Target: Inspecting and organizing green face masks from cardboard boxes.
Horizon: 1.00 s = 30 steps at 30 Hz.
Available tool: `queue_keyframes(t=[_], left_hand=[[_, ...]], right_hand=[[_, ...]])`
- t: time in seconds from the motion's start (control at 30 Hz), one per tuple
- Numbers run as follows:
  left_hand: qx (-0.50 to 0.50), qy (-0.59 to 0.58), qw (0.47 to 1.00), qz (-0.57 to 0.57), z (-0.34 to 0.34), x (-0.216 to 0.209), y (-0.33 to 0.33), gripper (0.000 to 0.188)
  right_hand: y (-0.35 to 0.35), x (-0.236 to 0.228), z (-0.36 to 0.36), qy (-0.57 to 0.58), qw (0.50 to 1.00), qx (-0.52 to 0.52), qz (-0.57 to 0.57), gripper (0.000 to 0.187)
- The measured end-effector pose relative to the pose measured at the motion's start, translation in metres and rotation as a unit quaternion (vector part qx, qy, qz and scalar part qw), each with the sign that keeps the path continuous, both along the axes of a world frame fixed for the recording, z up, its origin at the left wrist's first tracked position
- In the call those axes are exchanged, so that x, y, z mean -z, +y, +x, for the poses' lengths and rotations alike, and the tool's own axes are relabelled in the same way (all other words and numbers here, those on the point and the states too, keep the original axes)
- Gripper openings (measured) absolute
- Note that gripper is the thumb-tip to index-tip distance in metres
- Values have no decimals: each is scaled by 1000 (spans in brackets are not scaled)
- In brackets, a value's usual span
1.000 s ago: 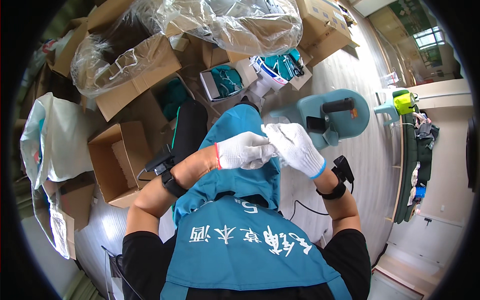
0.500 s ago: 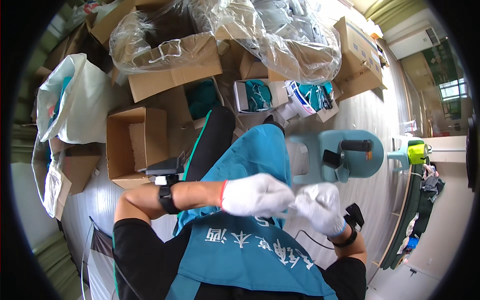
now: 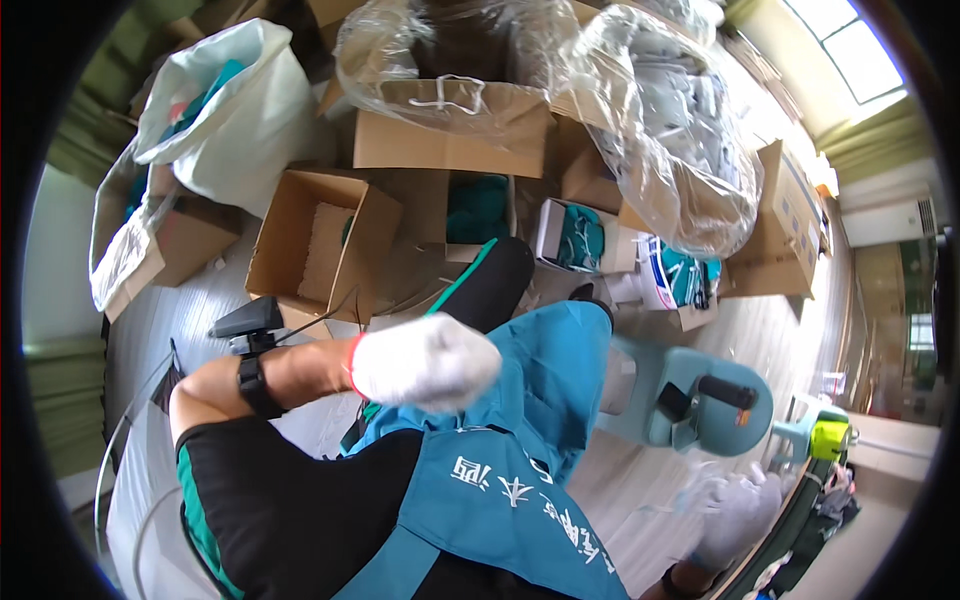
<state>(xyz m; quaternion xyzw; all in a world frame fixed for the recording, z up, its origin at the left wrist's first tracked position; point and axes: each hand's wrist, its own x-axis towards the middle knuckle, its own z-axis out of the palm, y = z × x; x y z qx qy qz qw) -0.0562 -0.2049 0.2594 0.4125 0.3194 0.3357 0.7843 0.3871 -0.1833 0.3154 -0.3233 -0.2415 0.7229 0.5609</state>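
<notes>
My left hand (image 3: 428, 362), in a white knitted glove with a red cuff, is held over my lap in front of the blue apron (image 3: 470, 505). Its fingers are curled in; motion blurs them, and whatever they may hold is hidden. Out to the lower right is my right hand (image 3: 738, 515), also gloved in white, with bent fingers. A thin see-through wisp, seemingly plastic film (image 3: 690, 490), shows at those fingers, its outline faint. The nearest thing to the right hand is a blue-green plastic stool (image 3: 735, 437) just beyond it.
An open cardboard box (image 3: 280, 245) stands ahead on the left, beside a big white sack (image 3: 245, 130). Plastic-lined cartons (image 3: 450, 145) fill the far side. Smaller boxes hold teal items (image 3: 580, 235). A dark cylinder (image 3: 727, 391) and a black pouch lie on the stool.
My hands were together before the apron and are now far apart. The right went out to the lower right, the left moved left. The whole view has shifted and tilted.
</notes>
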Motion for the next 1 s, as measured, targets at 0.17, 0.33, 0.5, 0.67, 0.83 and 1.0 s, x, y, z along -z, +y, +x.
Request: queue_keyframes(t=[0.17, 0.33, 0.5, 0.67, 0.83, 1.0], left_hand=[[-347, -7, 921, -177, -46, 92, -7, 13], [-295, -409, 840, -200, -189, 198, -35, 36], [-669, 16, 625, -403, -261, 231, -52, 101], [-540, 288, 755, -236, -180, 198, -11, 30], [-353, 296, 865, 198, -13, 135, 55, 24], [-181, 373, 804, 425, 86, 89, 87, 61]], right_hand=[[14, 61, 1, -320, 924, 208, 11, 35], [30, 112, -33, -181, 967, 91, -154, 44], [35, 110, -63, -134, 972, 32, -189, 31], [55, 131, -94, 7, 972, -90, -216, 15], [85, 170, -143, 142, 968, -190, -87, 22], [92, 170, -175, 150, 969, -167, -99, 23]])
